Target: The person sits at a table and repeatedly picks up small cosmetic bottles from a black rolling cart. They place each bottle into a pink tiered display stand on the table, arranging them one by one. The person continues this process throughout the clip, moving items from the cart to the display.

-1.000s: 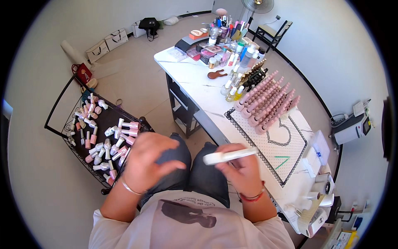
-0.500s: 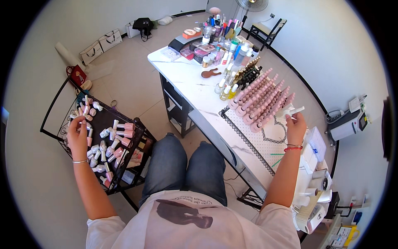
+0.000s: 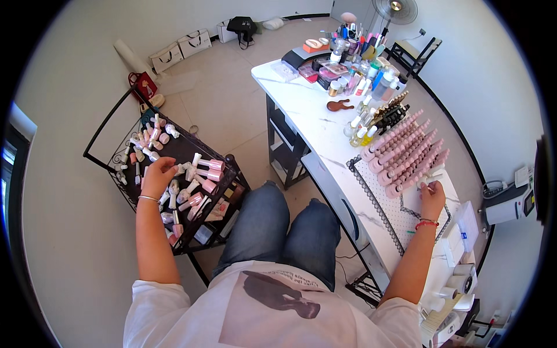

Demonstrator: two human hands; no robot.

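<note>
My left hand (image 3: pixel 158 180) is over the dark trolley's top, fingers bent and slightly apart, their tips beside a white-and-pink nail polish bottle (image 3: pixel 190 170). I see no bottle lifted in it. More pink and white bottles (image 3: pixel 155 137) lie loosely around that hand. Over on the table, my right hand (image 3: pixel 431 200) is closed on a pale nail polish bottle (image 3: pixel 428 179), partly hidden by the fingers. It is at the near right end of the rows of pink nail polish bottles (image 3: pixel 400 156), above a dotted white mat (image 3: pixel 383 197) with black lace trim.
The trolley's raised rail (image 3: pixel 110 122) borders its far left side. On the marble-patterned table (image 3: pixel 301 110) stand dark and yellow bottles (image 3: pixel 364 134), a brown figure-shaped item (image 3: pixel 339 105) and crowded cosmetics. White boxes (image 3: pixel 455 243) and rolls are near my right forearm. A fan (image 3: pixel 395 8) stands behind.
My left hand has gone from the bottles at the trolley's far left toward those on its right side. My right hand has brought its bottle down to the pink rows. The view has turned leftward.
</note>
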